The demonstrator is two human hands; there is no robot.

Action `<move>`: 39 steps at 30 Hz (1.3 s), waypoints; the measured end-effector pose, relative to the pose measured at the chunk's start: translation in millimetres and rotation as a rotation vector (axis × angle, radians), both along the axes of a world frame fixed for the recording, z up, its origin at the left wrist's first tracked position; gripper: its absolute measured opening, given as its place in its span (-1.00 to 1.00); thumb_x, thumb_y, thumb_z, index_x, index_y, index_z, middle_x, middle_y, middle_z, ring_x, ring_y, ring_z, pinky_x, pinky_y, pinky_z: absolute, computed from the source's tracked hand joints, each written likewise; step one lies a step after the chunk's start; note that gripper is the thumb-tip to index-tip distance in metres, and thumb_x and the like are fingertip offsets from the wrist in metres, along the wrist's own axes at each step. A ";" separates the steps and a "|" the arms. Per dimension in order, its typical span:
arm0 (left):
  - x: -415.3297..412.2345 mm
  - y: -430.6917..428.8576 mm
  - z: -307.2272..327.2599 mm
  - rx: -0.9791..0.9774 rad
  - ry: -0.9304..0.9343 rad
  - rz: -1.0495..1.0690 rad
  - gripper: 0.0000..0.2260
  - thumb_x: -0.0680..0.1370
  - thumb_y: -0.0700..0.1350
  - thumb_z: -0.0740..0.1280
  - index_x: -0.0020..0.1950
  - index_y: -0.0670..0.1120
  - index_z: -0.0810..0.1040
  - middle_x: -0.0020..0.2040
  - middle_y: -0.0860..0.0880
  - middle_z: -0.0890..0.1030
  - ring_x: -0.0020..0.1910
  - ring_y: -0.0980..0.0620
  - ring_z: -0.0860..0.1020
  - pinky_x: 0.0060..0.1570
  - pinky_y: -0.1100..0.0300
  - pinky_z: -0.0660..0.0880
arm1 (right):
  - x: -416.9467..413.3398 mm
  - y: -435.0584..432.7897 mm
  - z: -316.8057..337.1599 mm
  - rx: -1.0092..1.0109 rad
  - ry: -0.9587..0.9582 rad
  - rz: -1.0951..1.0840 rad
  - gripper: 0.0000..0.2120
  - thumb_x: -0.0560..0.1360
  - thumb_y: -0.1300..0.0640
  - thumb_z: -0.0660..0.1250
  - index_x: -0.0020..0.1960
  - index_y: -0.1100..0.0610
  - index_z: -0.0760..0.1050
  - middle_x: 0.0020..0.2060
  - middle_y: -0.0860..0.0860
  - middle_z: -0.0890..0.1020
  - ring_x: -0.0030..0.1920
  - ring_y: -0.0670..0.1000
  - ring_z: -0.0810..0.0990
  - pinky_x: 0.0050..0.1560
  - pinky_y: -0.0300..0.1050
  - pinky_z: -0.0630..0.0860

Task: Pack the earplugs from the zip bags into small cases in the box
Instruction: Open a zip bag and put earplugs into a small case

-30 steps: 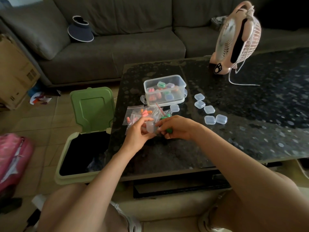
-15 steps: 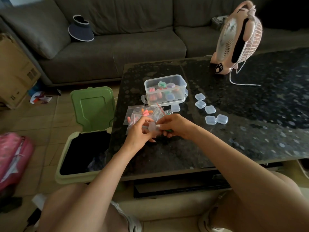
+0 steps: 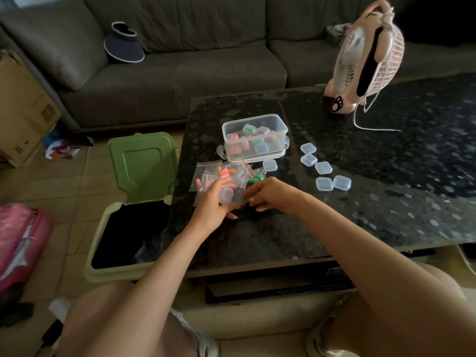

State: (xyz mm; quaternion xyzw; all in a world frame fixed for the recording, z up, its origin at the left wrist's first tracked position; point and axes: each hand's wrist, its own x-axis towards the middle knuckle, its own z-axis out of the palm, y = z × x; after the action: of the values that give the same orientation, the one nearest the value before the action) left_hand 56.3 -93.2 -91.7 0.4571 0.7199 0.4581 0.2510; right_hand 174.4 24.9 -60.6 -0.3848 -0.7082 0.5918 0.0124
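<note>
Gripped small clear case in L hand, fingers curled round it; R hand pinched, seemingly, green earplugs, mostly hidden, axis unclear. Hovered nr tabletop's left edge, over zip bags, box just behind. Needed case level, mouth up, plugs fed end-first. Case squarish, broad face up.

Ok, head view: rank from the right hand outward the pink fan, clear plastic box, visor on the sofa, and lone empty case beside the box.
From the right hand:
1. Lone empty case, just beyond it.
2. Clear plastic box, behind that case.
3. Pink fan, farther back, to the right.
4. Visor, far left on the sofa.
</note>
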 end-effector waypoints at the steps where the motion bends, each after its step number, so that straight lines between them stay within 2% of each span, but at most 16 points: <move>1: 0.2 -0.4 1.3 0.016 -0.021 -0.001 -0.46 0.48 -0.36 0.34 0.41 -0.06 0.32 0.51 0.02 0.16 0.44 0.04 0.18 -0.29 0.23 0.61 | 0.1 0.1 -0.6 -0.016 0.016 0.000 -0.73 0.48 0.47 0.25 0.14 0.30 0.55 0.00 0.19 0.57 -0.11 0.06 0.59 -0.23 -0.21 0.63; 2: 0.6 -1.1 3.6 0.028 -0.052 -0.004 -0.46 0.49 -0.37 0.32 0.41 -0.02 0.31 0.50 0.07 0.13 0.41 0.14 0.17 -0.30 0.23 0.60 | 0.3 -0.5 -0.7 -0.026 0.042 -0.004 -0.73 0.49 0.48 0.23 0.14 0.32 0.52 0.01 0.25 0.57 -0.13 0.09 0.61 -0.21 -0.16 0.64; 6: 2.3 -2.9 10.4 0.058 -0.224 -0.011 -0.54 0.52 -0.40 0.26 0.30 0.05 0.39 0.44 0.14 0.15 0.15 -0.07 0.54 -0.35 0.30 0.55 | 1.9 -3.6 0.8 -0.041 0.088 -0.024 -0.81 0.53 0.41 0.23 0.14 0.33 0.46 -0.15 0.28 0.60 -0.37 0.08 0.63 -0.39 -0.16 0.62; 8: 2.3 -3.8 12.9 0.030 -0.316 0.007 -0.56 0.53 -0.39 0.26 0.33 -0.01 0.40 0.37 0.18 0.19 0.11 0.17 0.52 -0.26 0.25 0.58 | 1.7 -2.9 -0.3 -0.031 0.078 -0.024 -0.87 0.53 0.34 0.28 0.08 0.30 0.49 -0.21 0.21 0.63 -0.47 0.01 0.62 -0.46 -0.20 0.57; 10: 0.6 -3.5 13.7 -0.016 -0.381 0.014 -0.54 0.54 -0.39 0.24 0.39 -0.07 0.36 0.35 0.13 0.27 0.05 0.31 0.49 -0.15 0.20 0.58 | 1.4 -1.0 -1.6 -0.013 0.085 -0.037 -0.86 0.52 0.27 0.33 0.04 0.32 0.52 -0.22 0.20 0.65 -0.47 -0.02 0.62 -0.48 -0.25 0.53; 12: 0.1 -3.7 13.7 -0.027 -0.409 -0.016 -0.52 0.55 -0.40 0.20 0.42 -0.06 0.33 0.36 0.02 0.33 0.13 0.08 0.53 -0.12 0.20 0.58 | 1.2 1.1 -1.7 -0.022 0.104 -0.077 -0.81 0.50 0.23 0.36 0.03 0.35 0.54 -0.24 0.18 0.64 -0.45 -0.04 0.62 -0.44 -0.26 0.54; 13: 0.8 -4.0 13.7 -0.022 -0.420 -0.029 -0.52 0.56 -0.39 0.19 0.43 -0.04 0.31 0.33 0.03 0.35 0.10 0.03 0.55 -0.09 0.18 0.59 | 1.4 1.5 -0.5 -0.043 0.119 -0.096 -0.81 0.50 0.24 0.36 0.04 0.36 0.54 -0.24 0.17 0.64 -0.44 -0.05 0.62 -0.43 -0.25 0.56; 16: 3.6 -4.5 13.8 0.008 -0.443 -0.040 -0.49 0.58 -0.37 0.19 0.45 0.04 0.26 0.15 0.25 0.40 -0.05 0.17 0.61 -0.01 0.10 0.59 | 3.3 1.2 5.3 -0.181 0.153 -0.142 -0.90 0.51 0.34 0.31 0.01 0.35 0.52 -0.20 0.17 0.62 -0.40 -0.01 0.65 -0.37 -0.18 0.62; 18: 2.3 -4.1 11.9 0.017 -0.423 -0.028 -0.52 0.55 -0.35 0.26 0.41 -0.02 0.30 0.20 0.22 0.44 -0.02 0.18 0.61 -0.05 0.09 0.61 | 4.9 1.2 7.6 -0.232 0.155 -0.155 -0.93 0.51 0.40 0.28 -0.04 0.35 0.52 -0.20 0.16 0.61 -0.34 0.04 0.66 -0.33 -0.14 0.64; 20: 0.3 -4.3 10.3 0.011 -0.387 0.024 -0.56 0.49 -0.30 0.35 0.33 -0.16 0.34 0.29 -0.05 0.47 0.02 0.07 0.59 -0.12 0.12 0.61 | 5.5 1.3 7.5 -0.240 0.184 -0.144 -0.93 0.51 0.41 0.27 -0.07 0.33 0.52 -0.21 0.15 0.61 -0.32 0.06 0.66 -0.30 -0.12 0.65; 22: -0.2 -4.4 9.3 0.007 -0.346 0.060 -0.65 0.45 -0.26 0.41 0.19 -0.20 0.39 0.23 -0.19 0.52 -0.01 -0.02 0.60 -0.19 0.19 0.59 | 4.9 1.2 6.1 -0.214 0.209 -0.118 -0.95 0.52 0.36 0.29 -0.07 0.27 0.52 -0.25 0.15 0.61 -0.39 0.03 0.66 -0.35 -0.13 0.63; 24: 0.9 -4.0 10.6 0.010 -0.278 0.047 -0.72 0.43 -0.23 0.44 0.07 -0.15 0.43 0.28 -0.14 0.49 -0.04 0.02 0.61 -0.26 0.27 0.55 | 5.1 1.1 4.4 -0.130 0.172 -0.093 -0.97 0.53 0.26 0.32 -0.08 0.21 0.53 -0.30 0.12 0.59 -0.48 -0.02 0.60 -0.47 -0.23 0.55; 27: -0.6 -3.2 10.4 0.007 -0.186 0.057 -0.75 0.41 -0.21 0.46 0.02 -0.11 0.48 0.33 -0.10 0.44 -0.18 0.26 0.58 -0.29 0.34 0.53 | 3.6 1.8 1.3 -0.074 0.150 -0.078 -0.92 0.53 0.19 0.33 -0.09 0.20 0.54 -0.31 0.10 0.58 -0.51 -0.09 0.53 -0.51 -0.30 0.45; 30: -2.7 -3.1 8.1 0.012 -0.216 0.103 -0.65 0.37 -0.20 0.50 0.09 -0.19 0.48 0.15 -0.15 0.55 -0.12 0.11 0.58 -0.22 0.28 0.56 | 2.4 2.3 1.7 -0.126 0.160 -0.090 -0.85 0.50 0.21 0.37 0.01 0.29 0.55 -0.26 0.13 0.60 -0.42 -0.08 0.58 -0.42 -0.28 0.52; 33: -3.4 -3.6 6.0 -0.054 -0.132 0.122 -0.60 0.30 -0.06 0.56 0.05 -0.13 0.53 -0.01 -0.02 0.58 -0.02 0.03 0.58 -0.01 0.19 0.54 | 3.4 3.2 3.3 -0.241 0.213 -0.089 -0.89 0.47 0.37 0.34 0.00 0.35 0.55 -0.16 0.16 0.62 -0.29 0.01 0.65 -0.31 -0.21 0.61; 39: -3.7 -4.0 5.2 -0.096 0.000 0.129 -0.60 0.22 -0.12 0.61 -0.03 -0.09 0.54 -0.12 -0.04 0.63 -0.13 0.03 0.60 -0.09 0.23 0.55 | 4.6 1.6 2.5 -0.218 0.218 -0.085 -0.85 0.49 0.44 0.28 0.03 0.36 0.53 -0.24 0.18 0.60 -0.39 -0.02 0.65 -0.33 -0.22 0.61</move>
State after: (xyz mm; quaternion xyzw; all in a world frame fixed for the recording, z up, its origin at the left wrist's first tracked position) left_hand 52.6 -97.2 -86.5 0.3972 0.7692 0.4380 0.2424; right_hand 179.0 26.6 -58.1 -0.3470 -0.6175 0.7022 0.0723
